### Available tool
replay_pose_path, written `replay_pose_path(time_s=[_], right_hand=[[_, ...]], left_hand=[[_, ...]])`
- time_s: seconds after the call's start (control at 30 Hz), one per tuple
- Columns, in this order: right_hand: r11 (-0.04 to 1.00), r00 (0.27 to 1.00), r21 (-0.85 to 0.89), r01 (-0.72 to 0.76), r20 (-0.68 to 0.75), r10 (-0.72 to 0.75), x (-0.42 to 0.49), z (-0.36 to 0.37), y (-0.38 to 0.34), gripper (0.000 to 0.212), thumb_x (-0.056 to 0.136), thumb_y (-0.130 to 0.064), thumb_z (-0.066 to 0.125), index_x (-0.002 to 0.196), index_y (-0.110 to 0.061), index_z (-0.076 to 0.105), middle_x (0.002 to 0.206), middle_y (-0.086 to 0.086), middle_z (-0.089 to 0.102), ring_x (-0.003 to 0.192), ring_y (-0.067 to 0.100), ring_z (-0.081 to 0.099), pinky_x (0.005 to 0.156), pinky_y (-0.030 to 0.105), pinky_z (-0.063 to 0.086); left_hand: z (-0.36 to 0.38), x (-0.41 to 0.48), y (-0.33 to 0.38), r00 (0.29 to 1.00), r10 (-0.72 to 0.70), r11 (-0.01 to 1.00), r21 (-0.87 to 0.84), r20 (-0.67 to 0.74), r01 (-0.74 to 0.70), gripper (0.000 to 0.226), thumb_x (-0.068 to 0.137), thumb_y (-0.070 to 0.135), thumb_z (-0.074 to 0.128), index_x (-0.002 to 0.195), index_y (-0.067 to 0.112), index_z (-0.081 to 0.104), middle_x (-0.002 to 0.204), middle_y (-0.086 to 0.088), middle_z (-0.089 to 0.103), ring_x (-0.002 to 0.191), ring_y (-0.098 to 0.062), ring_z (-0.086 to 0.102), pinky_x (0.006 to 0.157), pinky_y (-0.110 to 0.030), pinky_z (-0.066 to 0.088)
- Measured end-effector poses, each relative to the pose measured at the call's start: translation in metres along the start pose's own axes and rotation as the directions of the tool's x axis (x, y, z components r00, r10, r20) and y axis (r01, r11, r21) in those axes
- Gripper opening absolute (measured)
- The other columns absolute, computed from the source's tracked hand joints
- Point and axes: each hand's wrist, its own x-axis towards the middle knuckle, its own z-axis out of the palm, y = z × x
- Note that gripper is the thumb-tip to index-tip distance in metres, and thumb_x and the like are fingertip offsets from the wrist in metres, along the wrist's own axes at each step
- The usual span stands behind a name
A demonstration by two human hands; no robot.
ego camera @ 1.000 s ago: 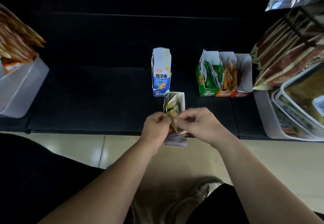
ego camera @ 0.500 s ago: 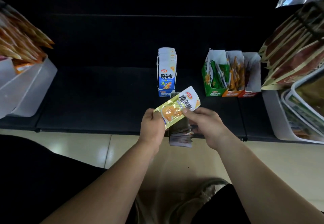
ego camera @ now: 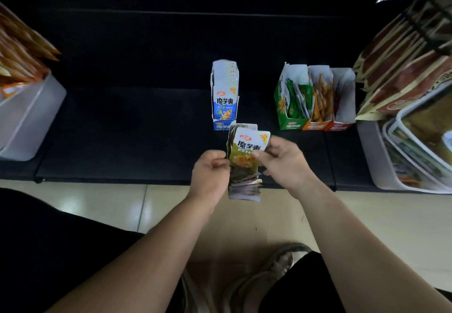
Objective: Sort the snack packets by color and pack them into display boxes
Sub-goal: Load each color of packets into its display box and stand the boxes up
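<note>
White bin (ego camera: 31, 121) is set far left on the black shelf (ego camera: 122, 129) and is filled with orange packets (ego camera: 17, 63). At centre, further back, a blue display box (ego camera: 224, 102) is stood upright, packed with white-topped packets (ego camera: 225, 73). Just in front, at the shelf's near edge, an open display box (ego camera: 244, 190) is overhung above the tiled floor (ego camera: 97, 202); dim packets are seen inside.

Left hand (ego camera: 211, 173): fingers are curled, and the lower left edge of a yellow-green packet (ego camera: 245, 153) is pinched. The packet is held upright over the open display box, white top on the far side.

Right hand (ego camera: 281, 158): the packet's right edge is pinched between thumb and fingers.

Further right, well apart from the hands, three boxes are set side by side and touching: green box (ego camera: 285, 114) with green packets, orange box (ego camera: 316, 124) with orange ones, red box (ego camera: 338, 125), contents too dark to tell. Far right, a second white bin (ego camera: 369, 161) is loaded with large brown-and-red packs (ego camera: 403, 73).
</note>
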Motion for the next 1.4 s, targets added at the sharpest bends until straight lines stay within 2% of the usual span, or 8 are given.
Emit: replay_pose_path(time_s=[0.13,0.37,0.63,0.87,1.0,1.1,1.23,1.4], right_hand=[[0.975,0.996,-0.221,-0.015,0.081,0.034,0.001,0.005,0.018,0.018,0.094,-0.008,0.070,0.096,-0.024,0.079,0.087,-0.005,0.077,0.082,0.011,0.070,0.075,0.032,0.057],[0.954,0.980,-0.258,-0.152,0.085,0.179,0.003,-0.002,0.002,0.046,0.086,0.008,0.048,0.078,-0.024,0.081,0.072,-0.009,0.073,0.077,0.013,0.067,0.068,0.027,0.055],[0.938,0.950,-0.252,-0.237,0.144,0.278,0.006,0.003,-0.001,0.027,0.086,-0.008,0.061,0.079,-0.027,0.079,0.071,-0.011,0.071,0.073,0.009,0.062,0.061,0.021,0.044],[0.906,0.959,-0.349,-0.239,0.060,0.276,0.010,0.001,0.019,0.018,0.082,-0.015,0.069,0.085,-0.031,0.076,0.089,-0.012,0.073,0.091,0.009,0.068,0.074,0.030,0.057],[0.951,0.982,-0.252,-0.178,-0.108,0.156,0.016,0.009,0.016,0.013,0.084,-0.022,0.067,0.088,-0.031,0.076,0.081,-0.010,0.073,0.083,0.012,0.068,0.080,0.037,0.060],[0.978,0.996,-0.197,-0.073,-0.066,0.061,0.029,0.021,0.002,0.039,0.094,-0.023,0.057,0.127,-0.040,0.067,0.095,-0.006,0.069,0.082,0.012,0.064,0.074,0.029,0.053],[0.894,1.000,-0.447,-0.025,-0.004,0.026,0.046,0.028,-0.006,0.072,0.085,-0.021,0.051,0.150,-0.050,0.041,0.121,0.003,0.065,0.102,0.023,0.065,0.087,0.041,0.059],[0.834,0.988,-0.549,0.050,-0.094,-0.121,0.043,0.034,-0.001,0.054,0.093,-0.018,0.059,0.142,-0.039,0.058,0.110,0.001,0.060,0.099,0.029,0.064,0.084,0.038,0.057]], left_hand=[[-0.003,-0.004,0.003,1.000,0.012,0.997,-0.071,-0.004,-0.012,0.035,0.089,-0.006,0.058,0.093,0.024,0.075,0.095,0.001,0.076,0.092,-0.015,0.070,0.088,-0.042,0.059],[-0.010,-0.005,0.007,0.995,-0.011,0.983,-0.179,0.099,0.029,0.034,0.090,-0.004,0.045,0.101,0.004,0.076,0.091,-0.014,0.079,0.090,-0.021,0.076,0.072,-0.027,0.057],[0.001,0.001,-0.012,0.981,0.164,0.983,0.071,0.107,-0.172,0.019,0.088,0.001,0.069,0.089,0.018,0.078,0.085,0.003,0.075,0.077,0.000,0.067,0.074,-0.016,0.054],[0.000,-0.001,-0.021,0.942,0.201,0.948,0.190,0.270,-0.256,0.013,0.087,0.011,0.075,0.089,0.023,0.080,0.085,0.007,0.076,0.085,-0.011,0.072,0.082,-0.034,0.061],[0.003,0.001,-0.018,0.957,0.189,0.965,0.136,0.219,-0.222,0.018,0.089,0.007,0.070,0.085,0.022,0.080,0.084,0.005,0.076,0.086,-0.014,0.072,0.081,-0.035,0.059],[0.001,0.005,-0.015,0.959,0.234,0.964,0.094,0.158,-0.250,0.023,0.090,0.000,0.065,0.087,0.018,0.079,0.084,0.006,0.076,0.084,-0.010,0.072,0.078,-0.027,0.059],[-0.006,0.010,-0.018,0.957,0.253,0.959,0.094,0.143,-0.267,0.026,0.089,-0.002,0.065,0.088,0.020,0.079,0.084,0.008,0.076,0.082,-0.005,0.071,0.075,-0.019,0.055],[-0.009,0.015,-0.021,0.964,0.222,0.964,0.116,0.147,-0.240,0.029,0.090,-0.001,0.064,0.086,0.025,0.078,0.083,0.013,0.075,0.079,-0.001,0.069,0.072,-0.018,0.055]])
